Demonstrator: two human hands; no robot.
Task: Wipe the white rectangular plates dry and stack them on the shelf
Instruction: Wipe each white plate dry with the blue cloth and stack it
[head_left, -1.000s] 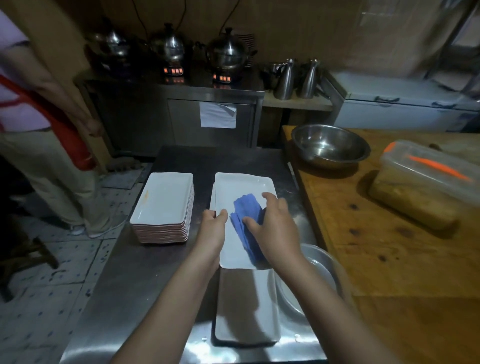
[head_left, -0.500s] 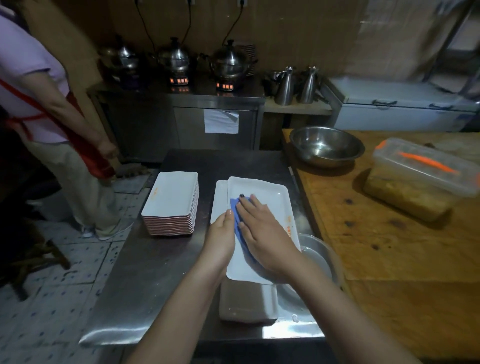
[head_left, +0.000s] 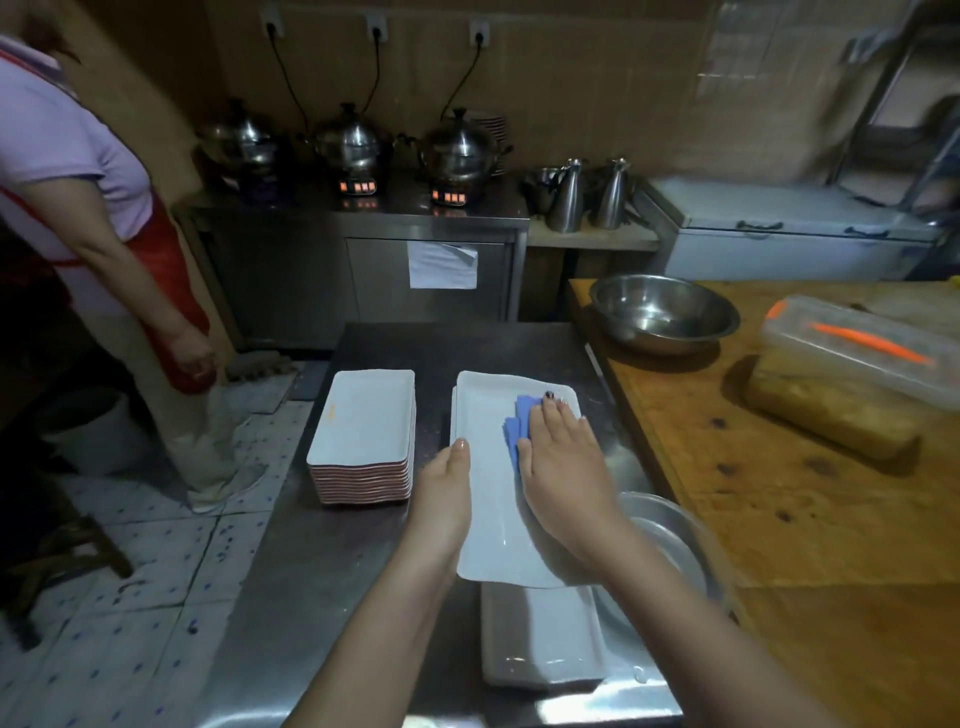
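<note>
The blue cloth (head_left: 519, 426) has been swept toward the far right corner of the white rectangular plate (head_left: 488, 499) in the last half second; before that it was worked nearer the plate's left side. The cloth is pressed down by the right hand (head_left: 563, 467), whose fingers (head_left: 558, 422) are laid straight and close together, flat on the fabric. Only the cloth's left edge and far tip are left showing.

The plate's left rim is held by the left hand (head_left: 444, 493). The thumb is laid along the top of the rim, while the other fingers are hidden beneath the plate and their pose cannot be told. The plate is set lengthwise on the steel desk (head_left: 311, 571), its near end overlapping another white plate (head_left: 540, 639) that lies closer to the person.

Just to the left, a tall stack of plates (head_left: 363, 426) is seen, apart from the plate being wiped. A round metal tray (head_left: 670, 540) is partly covered by the right forearm at the desk's right edge. On the adjoining wooden desk (head_left: 779, 493), a steel bowl (head_left: 662, 314) and a lidded plastic container (head_left: 852, 364) are set apart.

A second person (head_left: 78, 182) in a red apron is seen standing at the left. Three lidded pots (head_left: 457, 150) and two metal jugs (head_left: 566, 202) are lined up along the back wall.
</note>
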